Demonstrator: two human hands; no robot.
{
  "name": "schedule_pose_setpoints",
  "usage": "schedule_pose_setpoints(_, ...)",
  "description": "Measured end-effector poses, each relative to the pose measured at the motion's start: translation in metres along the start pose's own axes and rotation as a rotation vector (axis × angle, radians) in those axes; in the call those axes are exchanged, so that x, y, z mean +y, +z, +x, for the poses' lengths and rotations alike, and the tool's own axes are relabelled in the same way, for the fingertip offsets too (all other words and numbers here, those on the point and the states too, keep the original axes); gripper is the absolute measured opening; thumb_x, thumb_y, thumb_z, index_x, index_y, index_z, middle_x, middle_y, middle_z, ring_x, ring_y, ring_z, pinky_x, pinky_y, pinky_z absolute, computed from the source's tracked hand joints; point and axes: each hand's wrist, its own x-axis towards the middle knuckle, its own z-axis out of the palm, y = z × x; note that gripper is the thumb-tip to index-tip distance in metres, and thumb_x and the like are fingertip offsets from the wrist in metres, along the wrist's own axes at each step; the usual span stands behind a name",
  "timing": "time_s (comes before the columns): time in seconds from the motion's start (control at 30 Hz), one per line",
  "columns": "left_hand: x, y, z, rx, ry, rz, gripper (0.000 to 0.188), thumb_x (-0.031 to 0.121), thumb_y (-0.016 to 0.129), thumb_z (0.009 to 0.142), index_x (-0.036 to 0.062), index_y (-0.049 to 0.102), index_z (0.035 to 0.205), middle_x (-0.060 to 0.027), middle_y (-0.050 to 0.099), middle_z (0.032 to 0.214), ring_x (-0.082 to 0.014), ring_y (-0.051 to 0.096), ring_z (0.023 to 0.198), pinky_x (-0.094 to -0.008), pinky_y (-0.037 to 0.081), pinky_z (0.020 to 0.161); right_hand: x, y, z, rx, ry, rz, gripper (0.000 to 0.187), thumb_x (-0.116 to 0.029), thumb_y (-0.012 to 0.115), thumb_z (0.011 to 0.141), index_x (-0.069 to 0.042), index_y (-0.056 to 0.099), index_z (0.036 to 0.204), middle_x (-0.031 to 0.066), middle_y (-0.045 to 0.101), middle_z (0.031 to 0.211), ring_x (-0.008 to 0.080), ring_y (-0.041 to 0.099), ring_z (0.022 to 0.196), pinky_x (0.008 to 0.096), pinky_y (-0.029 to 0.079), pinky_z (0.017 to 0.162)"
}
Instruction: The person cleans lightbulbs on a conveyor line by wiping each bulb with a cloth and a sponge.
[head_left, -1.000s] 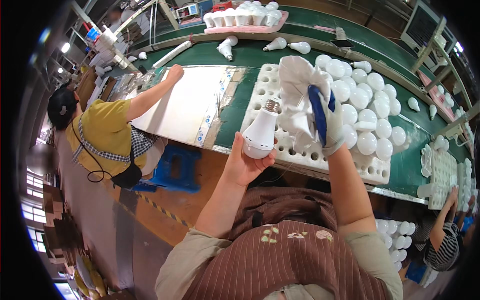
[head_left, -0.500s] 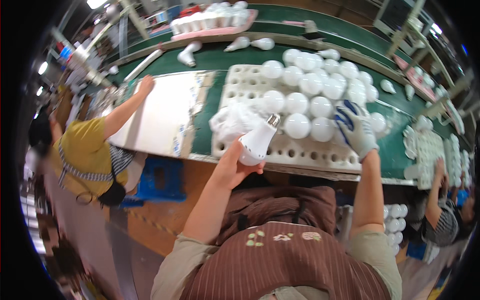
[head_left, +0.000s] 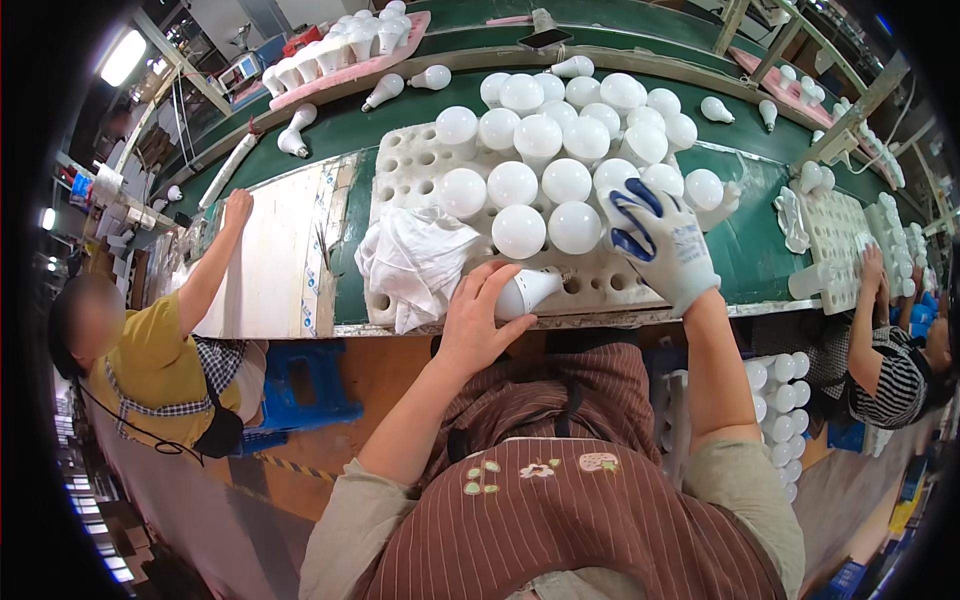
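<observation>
"Bulb (head_left: 526, 293) in the left hand (head_left: 482, 318): how is it held?"

"Fingers and thumb curl round its globe end. It lies sideways at the front of the foam tray (head_left: 603, 303), base pointing right, near uncovered holes."

"And the right hand (head_left: 660, 245)?"

"Fingers spread and bent over the standing bulbs (head_left: 518, 232). I can't tell whether it grips one."

"Any writing?"

"Faint print on the back of the glove (head_left: 690, 245), blue marks on the tape (head_left: 311, 285) along the white board (head_left: 262, 265). Both too small to make out."

"How much room?"

"Bulbs crowd the tray's middle and back. A crumpled cloth (head_left: 420, 262) covers its left front corner, just beside the left hand. Uncovered holes run along the front edge between the hands. Green counter (head_left: 755, 268) shows right of the tray, and a narrower strip between board and tray."
</observation>
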Motion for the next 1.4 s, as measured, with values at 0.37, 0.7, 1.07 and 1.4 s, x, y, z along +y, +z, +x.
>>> schedule_pose_setpoints(0.37, 0.002, -0.001, -0.010, -0.096, -0.175, -0.083, 0.100, 0.016, 0.086, 0.070, 0.0034, 0.032, 0.153, -0.0126, 0.060, 0.130, -0.0343, 0.055, 0.121, -0.0436, 0.042, 0.106, -0.088, 0.060, -0.073, 0.043, -0.179, 0.495, 0.056, -0.018, 0.077, 0.075, -0.013, 0.063, 0.129, 0.0170, 0.051, 0.145, 0.0419, 0.047, 0.133, 0.0537, 0.036, 0.112)
schedule_pose_setpoints(0.7, 0.008, 0.003, -0.011, -0.089, -0.035, 0.099, 0.099, 0.016, 0.085, 0.070, 0.0036, 0.033, 0.154, -0.0183, 0.056, 0.134, -0.0395, 0.050, 0.126, -0.0474, 0.038, 0.110, -0.080, 0.047, -0.078, 0.142, -0.070, 0.531, 0.053, -0.017, 0.075, 0.077, -0.009, 0.062, 0.128, 0.0190, 0.052, 0.144, 0.0418, 0.046, 0.134, 0.0542, 0.035, 0.113)
schedule_pose_setpoints(1.07, 0.010, 0.006, -0.006, -0.088, 0.039, 0.049, 0.093, 0.024, 0.081, 0.077, 0.0003, 0.033, 0.153, -0.0211, 0.055, 0.135, -0.0406, 0.048, 0.127, -0.0484, 0.037, 0.109, -0.049, 0.063, -0.081, 0.138, 0.072, 0.451, 0.049, -0.015, 0.072, 0.078, -0.008, 0.063, 0.126, 0.0199, 0.056, 0.138, 0.0423, 0.048, 0.130, 0.0515, 0.039, 0.109)
schedule_pose_setpoints(1.4, 0.007, 0.004, -0.004, -0.124, 0.059, 0.034, 0.091, 0.025, 0.082, 0.076, 0.0002, 0.036, 0.151, -0.0209, 0.055, 0.134, -0.0403, 0.048, 0.127, -0.0503, 0.036, 0.109, -0.034, 0.078, -0.084, 0.081, 0.048, 0.323, 0.052, -0.015, 0.071, 0.078, -0.010, 0.060, 0.129, 0.0189, 0.056, 0.137, 0.0420, 0.050, 0.128, 0.0516, 0.039, 0.108)
